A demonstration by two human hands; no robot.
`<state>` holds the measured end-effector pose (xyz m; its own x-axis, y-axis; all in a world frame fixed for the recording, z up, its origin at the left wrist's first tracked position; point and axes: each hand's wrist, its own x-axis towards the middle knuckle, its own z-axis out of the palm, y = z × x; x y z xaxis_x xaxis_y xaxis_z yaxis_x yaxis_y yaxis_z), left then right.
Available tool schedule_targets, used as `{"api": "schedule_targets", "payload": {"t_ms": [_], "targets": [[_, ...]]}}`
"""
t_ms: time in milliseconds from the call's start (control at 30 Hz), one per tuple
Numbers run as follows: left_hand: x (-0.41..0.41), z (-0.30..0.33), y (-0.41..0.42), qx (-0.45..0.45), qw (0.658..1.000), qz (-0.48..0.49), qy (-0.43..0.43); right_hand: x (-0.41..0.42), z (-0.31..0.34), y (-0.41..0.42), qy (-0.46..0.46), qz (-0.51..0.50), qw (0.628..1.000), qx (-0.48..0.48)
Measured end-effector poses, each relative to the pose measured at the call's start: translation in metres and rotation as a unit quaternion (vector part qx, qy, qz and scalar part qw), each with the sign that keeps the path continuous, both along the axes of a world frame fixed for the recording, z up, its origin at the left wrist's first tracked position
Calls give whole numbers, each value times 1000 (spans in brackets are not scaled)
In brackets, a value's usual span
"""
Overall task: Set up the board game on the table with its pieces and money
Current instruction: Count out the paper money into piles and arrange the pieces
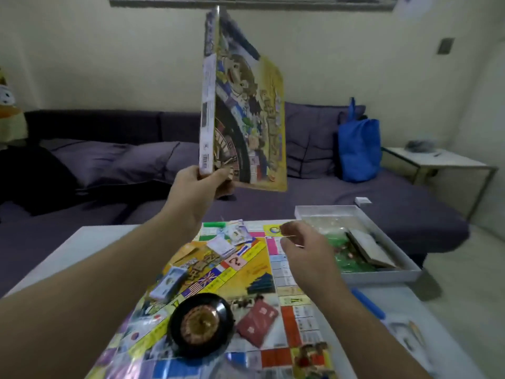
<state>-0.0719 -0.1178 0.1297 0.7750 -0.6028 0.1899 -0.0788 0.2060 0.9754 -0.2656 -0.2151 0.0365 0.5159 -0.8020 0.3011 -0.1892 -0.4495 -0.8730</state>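
One corner is all the left hand [197, 184] grips of the upright box lid [240, 113] above the game board's [254, 272] twelve o'clock edge, so it could slip onto the money stacks [232, 239] while the right hand [303, 247], pinching something thin, hovers at two o'clock.

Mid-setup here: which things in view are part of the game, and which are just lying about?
Game:
box lid, held upright in left hand
board
roulette wheel
money stacks
red card pack
box tray with bagged pieces
right hand, pinching something thin

Lying about:
blue bag
blue pen
sofa
side table
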Motion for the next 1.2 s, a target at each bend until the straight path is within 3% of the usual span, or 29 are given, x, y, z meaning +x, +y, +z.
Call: {"api": "schedule_targets", "payload": {"t_ms": [100, 200, 333, 433, 567, 767, 867, 1000, 1200], "targets": [[-48, 0, -29, -38, 989, -91, 113, -39, 3, -38, -96, -86, 983, 128], [-80, -14, -46, -46, 964, -153, 214, -71, 3, -75, -240, -101, 931, 256], [-137, -50, -88, 26, 941, -209, 263, -130, -12, -126, -321, -159, 892, 275], [-167, -82, -122, 120, 943, -214, 223, -163, -29, -156, -301, -215, 889, 269], [-188, -123, -157, 307, 934, -176, 41, -186, -54, -187, -225, -263, 907, 239], [-193, -158, -182, 410, 901, -98, -105, -189, -91, -207, -129, -258, 926, 246], [-193, -163, -186, 421, 895, -78, -129, -182, -104, -211, -107, -249, 929, 250], [-191, -166, -185, 398, 910, -79, -83, -173, -114, -213, -92, -238, 931, 261], [-185, -171, -184, 371, 922, -64, -89, -166, -119, -212, -66, -248, 937, 237]]}}
